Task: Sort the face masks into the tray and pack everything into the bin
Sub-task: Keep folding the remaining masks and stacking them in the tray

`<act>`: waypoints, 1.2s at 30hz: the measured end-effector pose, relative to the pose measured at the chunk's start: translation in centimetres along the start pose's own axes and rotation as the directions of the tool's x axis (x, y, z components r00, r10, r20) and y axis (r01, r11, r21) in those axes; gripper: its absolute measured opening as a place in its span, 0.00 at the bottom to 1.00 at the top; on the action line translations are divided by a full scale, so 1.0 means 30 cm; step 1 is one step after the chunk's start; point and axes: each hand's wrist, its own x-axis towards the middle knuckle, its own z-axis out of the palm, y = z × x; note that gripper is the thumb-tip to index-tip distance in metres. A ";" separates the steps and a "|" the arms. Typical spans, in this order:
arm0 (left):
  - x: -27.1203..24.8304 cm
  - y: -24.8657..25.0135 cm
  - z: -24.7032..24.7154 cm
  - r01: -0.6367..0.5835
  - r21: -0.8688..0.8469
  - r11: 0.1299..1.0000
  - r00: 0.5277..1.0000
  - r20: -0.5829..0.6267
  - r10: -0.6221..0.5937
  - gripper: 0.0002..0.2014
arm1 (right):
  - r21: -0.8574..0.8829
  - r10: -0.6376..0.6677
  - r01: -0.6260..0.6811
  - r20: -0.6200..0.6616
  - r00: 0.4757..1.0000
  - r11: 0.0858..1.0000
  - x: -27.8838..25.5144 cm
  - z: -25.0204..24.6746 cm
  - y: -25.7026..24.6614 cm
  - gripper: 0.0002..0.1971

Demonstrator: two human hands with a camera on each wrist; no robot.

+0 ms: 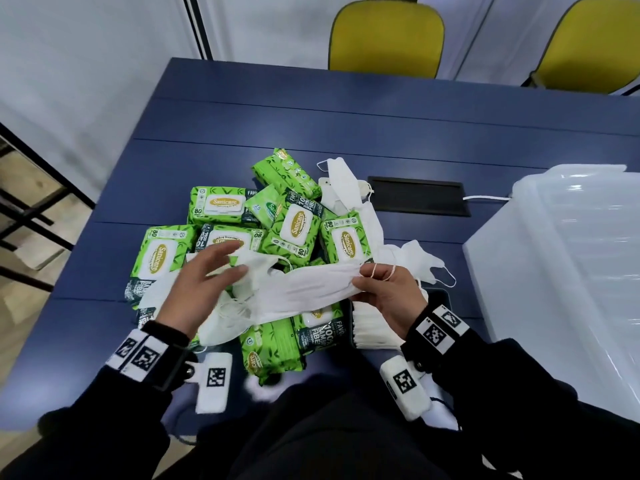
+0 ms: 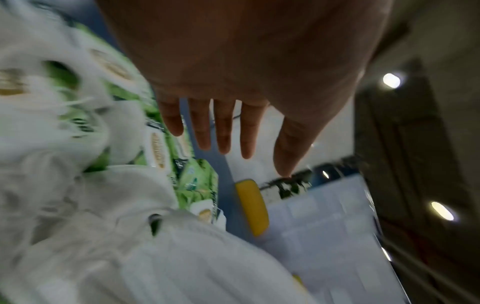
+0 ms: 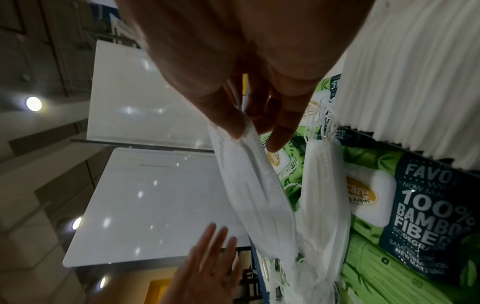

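Note:
A pile of white face masks (image 1: 346, 188) and green wipes packs (image 1: 298, 230) lies on the blue table (image 1: 311, 109). My right hand (image 1: 363, 280) pinches one end of a long white mask (image 1: 304, 292), with an ear loop over its fingers. The right wrist view shows the same mask (image 3: 254, 185) hanging from the right hand (image 3: 255, 131). My left hand (image 1: 232, 265) hovers open at the mask's other end, fingers straight (image 2: 223, 135). A stack of masks (image 1: 370, 327) sits in a dark tray (image 1: 441, 296) under my right wrist.
A clear plastic bin (image 1: 554, 271) stands on the table at the right. A black cable hatch (image 1: 419, 200) with a white cable lies beyond the pile. Two yellow chairs (image 1: 386, 36) stand behind the table. The table's left edge drops to the floor.

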 end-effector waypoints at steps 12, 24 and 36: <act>0.027 -0.048 0.158 -0.086 0.142 0.986 0.920 0.391 0.024 0.11 | 0.081 0.078 -0.081 0.032 0.996 0.993 0.008 0.026 -0.029 0.07; 0.024 0.038 0.186 0.197 -0.437 0.878 0.973 -0.024 -0.231 0.07 | -0.088 0.160 -0.148 0.155 0.975 0.985 0.013 0.168 0.020 0.06; 0.013 0.051 0.187 0.233 -0.502 0.833 0.971 0.065 -0.232 0.04 | -0.006 0.202 -0.202 0.066 0.977 0.979 0.025 0.161 0.021 0.06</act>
